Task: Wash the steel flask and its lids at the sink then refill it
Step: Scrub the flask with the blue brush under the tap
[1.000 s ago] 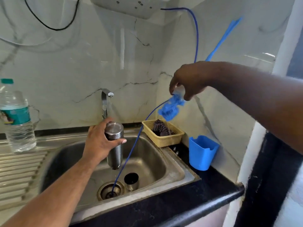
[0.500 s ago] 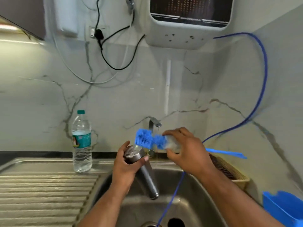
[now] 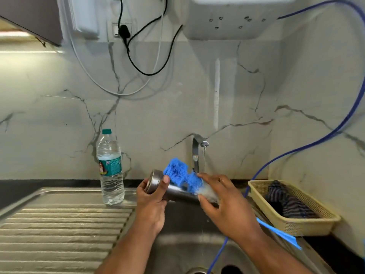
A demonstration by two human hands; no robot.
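Note:
My left hand [image 3: 152, 202] grips the steel flask [image 3: 173, 191] near its capped end, holding it almost level above the sink [image 3: 177, 244]. My right hand [image 3: 223, 204] grips a blue bottle brush [image 3: 180, 174] and lays its bristles against the flask's side. The brush's blue handle [image 3: 280, 232] sticks out behind my right wrist. A thin stream of water falls from the steel tap [image 3: 198, 151] just behind the flask. At the bottom edge a dark round thing [image 3: 231, 270] in the basin is cut off by the frame.
A clear plastic water bottle [image 3: 110, 169] stands at the back of the ribbed steel drainboard [image 3: 59, 230]. A beige basket [image 3: 292, 206] with a dark striped cloth sits right of the sink. A blue hose [image 3: 316, 143] runs from the wall-mounted purifier [image 3: 237, 18] into the basin.
My right hand brought the brush down from the right wall onto the flask. The flask tipped from upright to nearly level. The camera tilted upward.

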